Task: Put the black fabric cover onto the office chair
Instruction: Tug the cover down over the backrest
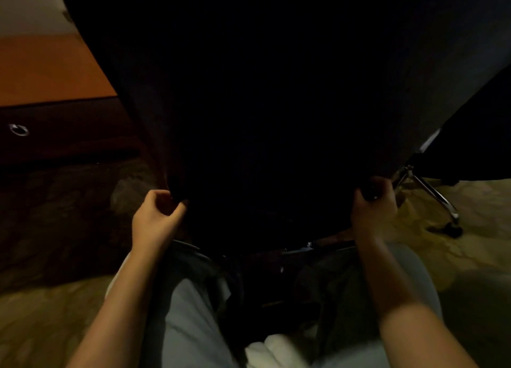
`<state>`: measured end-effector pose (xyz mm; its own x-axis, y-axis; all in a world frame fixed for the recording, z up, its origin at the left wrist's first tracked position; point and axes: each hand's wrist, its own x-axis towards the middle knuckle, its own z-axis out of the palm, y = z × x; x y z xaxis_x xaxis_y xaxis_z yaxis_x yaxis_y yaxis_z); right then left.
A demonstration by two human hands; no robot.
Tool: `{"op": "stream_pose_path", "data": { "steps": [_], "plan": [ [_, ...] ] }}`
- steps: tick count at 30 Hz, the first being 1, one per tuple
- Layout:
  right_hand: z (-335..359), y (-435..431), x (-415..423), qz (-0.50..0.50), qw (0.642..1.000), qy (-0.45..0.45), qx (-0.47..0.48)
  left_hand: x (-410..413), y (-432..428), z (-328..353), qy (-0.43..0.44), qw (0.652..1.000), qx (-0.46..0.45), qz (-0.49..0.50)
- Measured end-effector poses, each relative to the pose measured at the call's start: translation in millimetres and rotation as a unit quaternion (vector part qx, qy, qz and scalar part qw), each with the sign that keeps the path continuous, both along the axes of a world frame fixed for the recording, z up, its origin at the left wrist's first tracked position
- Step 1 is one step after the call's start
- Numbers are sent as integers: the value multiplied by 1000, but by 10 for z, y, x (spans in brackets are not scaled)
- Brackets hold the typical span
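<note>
The black fabric cover [276,96] fills the upper middle of the view, broad at the top and narrowing towards its lower hem. Its long axis runs up and down the frame, away from the person. Its left edge slants down from the top left corner to the left hand [156,219], and its right edge slants down from the right border to the right hand [373,210]. The 2 hands are well apart, one at each lower corner. The left hand pinches a fold of the hem between curled fingers and thumb, and the right hand is clamped round the other corner with its knuckles up. The hem is stretched between them.

Of the office chair [427,190], only the base shows clearly: a chrome leg runs out to the lower right from under the cover and ends at a dark caster [453,229]. The rest is lost in the dark cloth (how far the cover sits over the backrest cannot be told).

A desk [47,68] with an orange-brown top stands close on the left, its dark drawer front carrying a metal ring pull [18,130]. Patterned carpet [470,257] lies open to the right of the chair base and at the lower left. The person's pale trousers [190,320] fill the space between the forearms.
</note>
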<state>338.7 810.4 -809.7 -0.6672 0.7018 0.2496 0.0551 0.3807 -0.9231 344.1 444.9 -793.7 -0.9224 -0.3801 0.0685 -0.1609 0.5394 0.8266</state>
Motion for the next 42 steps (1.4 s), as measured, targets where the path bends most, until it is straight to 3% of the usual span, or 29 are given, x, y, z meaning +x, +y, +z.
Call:
{"op": "stream_pose_path", "data": {
  "steps": [8, 14, 17, 21, 25, 30, 33, 38, 42],
  "plan": [
    [-16, -773, 149, 144, 988, -3, -61, 125, 134, -35, 28, 996, -73, -43],
    [-205, -1301, 269, 303, 946, -47, 109, 186, 246, 0, 48, 990, -115, -71],
    [-215, -1201, 278, 273, 955, -23, 112, 196, 233, -7, 53, 983, -147, -92],
    [-62, -766, 166, 136, 990, 20, -29, 194, 214, -19, 60, 974, -191, -104],
    [108, -524, 71, 4, 995, 60, -85, 198, 232, -9, 60, 973, -197, -104],
    [-26, -920, 126, 73, 987, 26, -139, 203, 275, -11, 47, 976, -191, -97],
    [-102, -1329, 222, 128, 987, 14, -91, 216, 289, -4, 48, 976, -192, -92],
    [-183, -1705, 258, 213, 971, 38, 103, 242, 235, -6, 62, 975, -186, -101],
    [-174, -1610, 272, 269, 955, 9, 127, 248, 171, -31, 73, 972, -187, -121]
  ]
}}
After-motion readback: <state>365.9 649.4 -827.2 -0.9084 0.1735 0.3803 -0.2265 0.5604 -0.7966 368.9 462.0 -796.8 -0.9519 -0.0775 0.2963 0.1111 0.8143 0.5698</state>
